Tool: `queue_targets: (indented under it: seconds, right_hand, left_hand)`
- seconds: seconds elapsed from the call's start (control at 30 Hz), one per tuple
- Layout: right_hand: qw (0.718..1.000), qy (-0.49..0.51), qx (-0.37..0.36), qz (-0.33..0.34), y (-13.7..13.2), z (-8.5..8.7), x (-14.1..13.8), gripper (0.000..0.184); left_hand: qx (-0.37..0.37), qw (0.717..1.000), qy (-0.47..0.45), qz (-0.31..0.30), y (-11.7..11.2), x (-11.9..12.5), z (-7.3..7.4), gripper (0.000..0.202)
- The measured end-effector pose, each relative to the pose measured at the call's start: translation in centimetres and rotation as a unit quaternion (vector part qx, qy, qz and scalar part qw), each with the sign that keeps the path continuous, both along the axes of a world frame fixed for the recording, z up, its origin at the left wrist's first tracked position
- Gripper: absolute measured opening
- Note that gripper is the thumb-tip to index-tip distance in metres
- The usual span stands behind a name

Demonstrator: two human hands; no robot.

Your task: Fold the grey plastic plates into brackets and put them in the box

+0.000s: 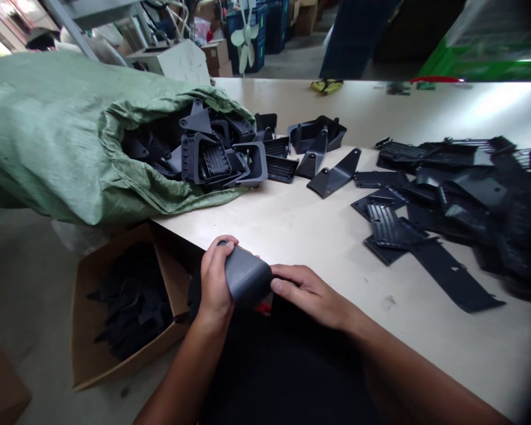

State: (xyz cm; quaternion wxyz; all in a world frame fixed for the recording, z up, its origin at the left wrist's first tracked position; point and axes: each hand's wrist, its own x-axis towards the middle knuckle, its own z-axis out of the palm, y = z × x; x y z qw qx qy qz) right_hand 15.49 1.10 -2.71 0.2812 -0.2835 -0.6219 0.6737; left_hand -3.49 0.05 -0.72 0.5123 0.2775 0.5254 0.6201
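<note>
My left hand [216,277] is wrapped around a dark grey plastic part [250,274] with a smooth face and a rounded edge, held up in front of the table's near edge. At the part's right end, the thumb and index finger of my right hand [307,292] close on its edge; the other fingers are partly hidden. A small red thing [264,308] shows just below the part, too covered to name. Similar black plastic brackets [335,172] lie on the table beyond my hands.
A green woven sack [62,136] lies at the left, spilling black plastic parts [206,156]. A pile of flat, slotted black pieces [451,195] covers the table's right side. Below left stands a cardboard box [115,372] holding dark pieces. A yellow item [326,87] lies near the far edge.
</note>
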Motion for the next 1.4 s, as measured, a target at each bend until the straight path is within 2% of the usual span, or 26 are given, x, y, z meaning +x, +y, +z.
queue_targets:
  seconds: [0.13, 0.33, 0.43, 0.5, 0.63, 0.73, 0.87, 0.93, 1.0, 1.07, 1.2, 1.27, 1.33, 1.4]
  right_hand:
    - [1.000, -0.003, -0.030, 0.001, -0.3, 0.6, -0.9, 0.033]
    - [0.998, -0.009, -0.057, -0.005, -0.2, 0.2, -1.9, 0.034]
    - [0.999, -0.019, -0.050, -0.007, 0.2, -0.1, -2.0, 0.034]
    - [0.998, -0.016, -0.056, -0.011, 0.3, -0.3, -2.1, 0.035]
    - [0.994, -0.025, -0.085, -0.057, 0.7, -0.9, -2.6, 0.043]
    - [0.991, -0.047, -0.104, -0.075, 1.4, -1.3, -3.0, 0.051]
    - [0.989, -0.078, -0.123, 0.015, 2.6, -1.6, -3.8, 0.055]
    - [0.990, -0.100, -0.080, 0.053, 3.0, -2.0, -4.3, 0.054]
    - [0.991, -0.119, -0.002, 0.062, 3.5, -2.6, -4.8, 0.048]
    - [0.990, -0.129, 0.036, 0.045, 3.9, -3.3, -5.3, 0.044]
    - [0.991, -0.130, -0.023, -0.004, 4.4, -4.3, -5.4, 0.049]
    - [0.992, -0.127, -0.016, -0.008, 4.4, -4.4, -5.3, 0.049]
    - [0.992, -0.123, 0.004, -0.004, 4.4, -4.6, -5.1, 0.048]
    - [0.993, -0.116, 0.011, -0.008, 4.2, -4.6, -5.1, 0.048]
  left_hand:
    - [0.016, 1.000, -0.009, -0.020, -0.4, 0.3, 0.3, 0.008]
    - [-0.002, 1.000, -0.019, -0.013, -0.3, -0.2, -0.1, 0.007]
    - [-0.020, 0.998, -0.058, 0.005, 0.0, -0.8, -0.2, 0.011]
    - [-0.056, 0.991, -0.115, 0.029, 0.4, -1.3, -0.5, 0.017]
    - [-0.150, 0.958, -0.239, 0.049, 1.0, -2.5, -2.3, 0.026]
    - [-0.156, 0.947, -0.277, 0.052, 0.6, -3.3, -4.0, 0.021]
    - [-0.169, 0.926, -0.335, 0.038, -1.7, -4.6, -5.9, 0.014]
    - [-0.190, 0.908, -0.368, 0.059, -3.5, -5.6, -6.6, 0.011]
    - [-0.200, 0.899, -0.374, 0.109, -5.4, -7.0, -7.3, 0.010]
    - [-0.196, 0.899, -0.347, 0.181, -7.2, -9.4, -7.7, 0.012]
    - [-0.154, 0.889, -0.272, 0.333, -9.8, -17.3, -7.8, 0.015]
    - [-0.110, 0.873, -0.243, 0.409, -10.4, -21.5, -7.9, 0.017]
    - [-0.086, 0.853, -0.224, 0.463, -10.5, -24.4, -8.8, 0.023]
    - [-0.108, 0.845, -0.226, 0.473, -10.3, -25.3, -10.7, 0.029]
